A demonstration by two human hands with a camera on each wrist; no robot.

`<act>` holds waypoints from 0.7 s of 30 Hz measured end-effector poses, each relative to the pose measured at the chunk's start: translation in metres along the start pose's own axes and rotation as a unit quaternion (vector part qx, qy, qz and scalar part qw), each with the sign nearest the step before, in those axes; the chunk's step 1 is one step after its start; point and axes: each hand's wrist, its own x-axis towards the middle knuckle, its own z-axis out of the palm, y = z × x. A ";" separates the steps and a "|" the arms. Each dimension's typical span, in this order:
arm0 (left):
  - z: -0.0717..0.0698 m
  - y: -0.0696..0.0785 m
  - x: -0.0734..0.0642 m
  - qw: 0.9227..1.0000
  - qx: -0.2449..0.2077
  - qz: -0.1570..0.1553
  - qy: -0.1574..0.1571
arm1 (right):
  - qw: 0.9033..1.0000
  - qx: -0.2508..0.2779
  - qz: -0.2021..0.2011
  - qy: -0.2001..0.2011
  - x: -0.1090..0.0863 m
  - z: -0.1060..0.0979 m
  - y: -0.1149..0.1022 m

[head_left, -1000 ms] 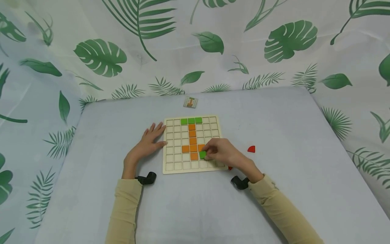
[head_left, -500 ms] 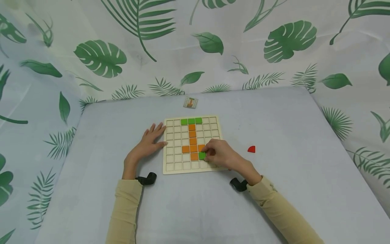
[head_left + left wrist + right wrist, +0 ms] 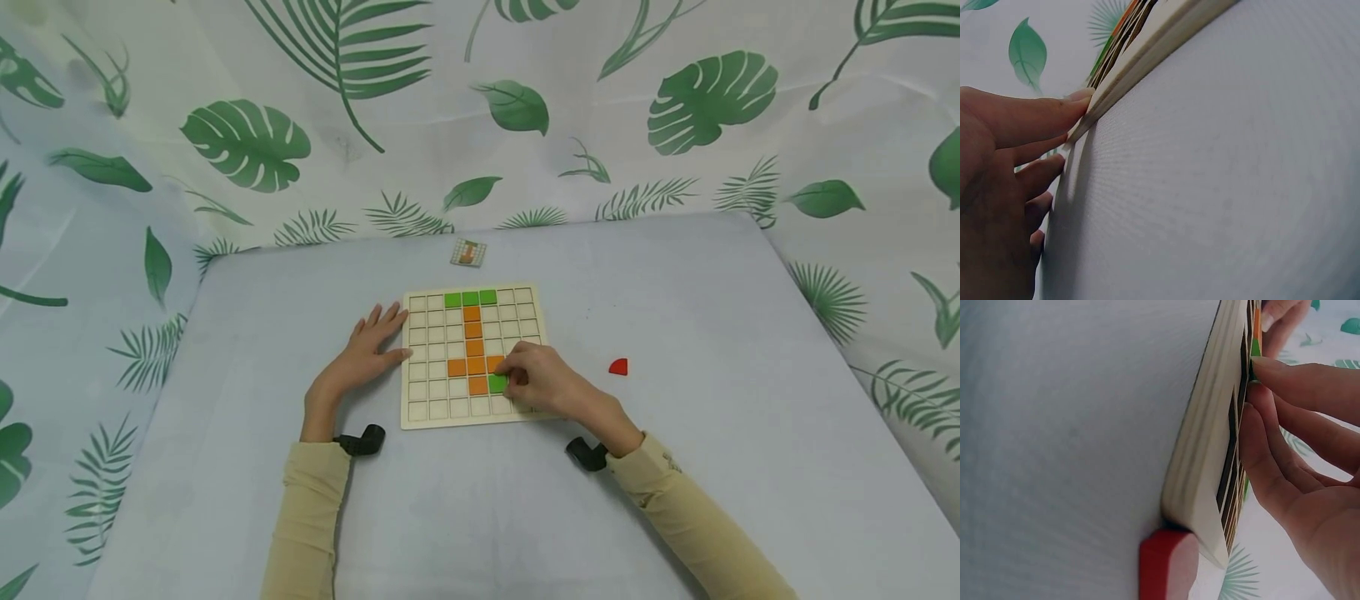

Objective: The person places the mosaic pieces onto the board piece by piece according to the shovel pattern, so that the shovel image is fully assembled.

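A pale wooden grid board (image 3: 450,424) lies flat on the table. Green tiles (image 3: 470,298) fill three cells of its far row, and a column of orange tiles (image 3: 476,347) runs down from them to a short orange crossbar. Beside the lowest orange tile, a green square tile (image 3: 497,384) sits at its cell, partly covered by my right hand (image 3: 551,377), whose thumb and curled fingers hold it. My left hand (image 3: 362,352) is spread on the table, its fingertips and thumb touching the board's left edge.
A small pattern card (image 3: 468,252) lies beyond the board. To the right is a red quarter-round piece (image 3: 618,367). Another red piece (image 3: 1165,565) stands against the board's near right corner in the right wrist view. Leaf-print cloth (image 3: 420,117) hangs behind the table.
My right hand has moved slightly left and down, and the green tile now lies lower, lined up with its cell. My left hand has stayed at the board's edge.
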 end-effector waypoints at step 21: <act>0.001 0.000 -0.001 1.000 -0.003 0.004 0.002 | 1.000 0.018 -0.018 -0.012 -0.001 -0.005 0.007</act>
